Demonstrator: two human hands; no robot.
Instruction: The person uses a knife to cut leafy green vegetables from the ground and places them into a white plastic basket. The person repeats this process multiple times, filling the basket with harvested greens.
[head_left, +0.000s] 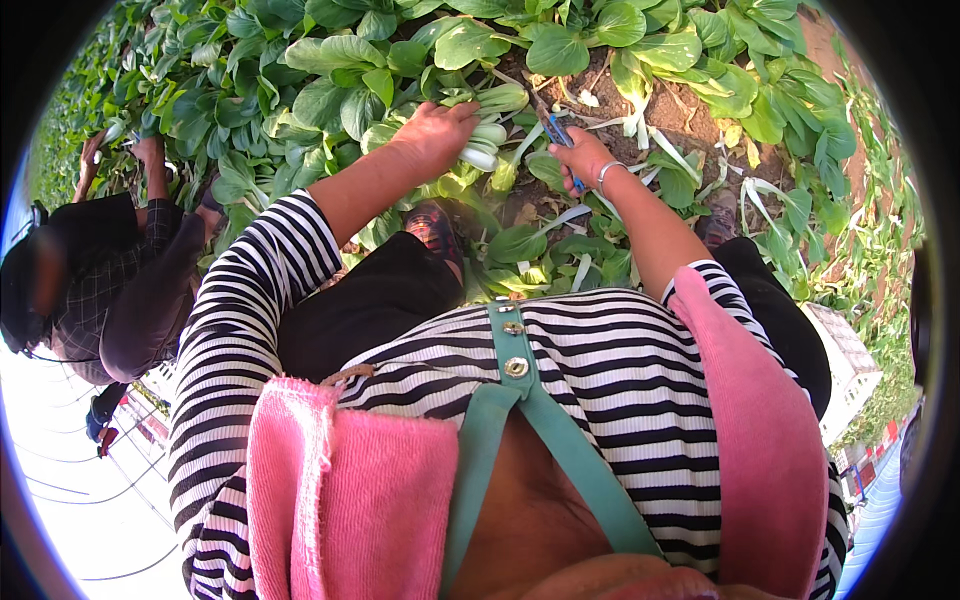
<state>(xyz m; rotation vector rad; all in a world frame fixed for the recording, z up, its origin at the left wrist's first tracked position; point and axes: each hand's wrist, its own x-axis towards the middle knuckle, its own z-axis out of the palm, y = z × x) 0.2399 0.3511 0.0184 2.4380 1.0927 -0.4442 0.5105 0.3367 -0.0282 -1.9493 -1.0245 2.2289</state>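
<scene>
My left hand (441, 136) is closed around several heads of bok choy (491, 135), their thick pale stems turned to the right. My right hand (587, 159), with a bracelet at the wrist, grips blue-handled pruning shears (556, 132). The shears' blades point up and away, close to the cut ends of the bok choy and just above bare soil (667, 105). Whether the blades touch a plant cannot be made out. Growing bok choy plants (559, 49) stand directly beyond both hands.
Loose leaves and pale stalks (679, 154) litter the soil around my shoes (435, 232). A person (112, 277) crouches at the left, hands among the plants. At the right, behind my leg, stands a white plastic crate (844, 367). Dense bok choy (217, 67) fills the far left.
</scene>
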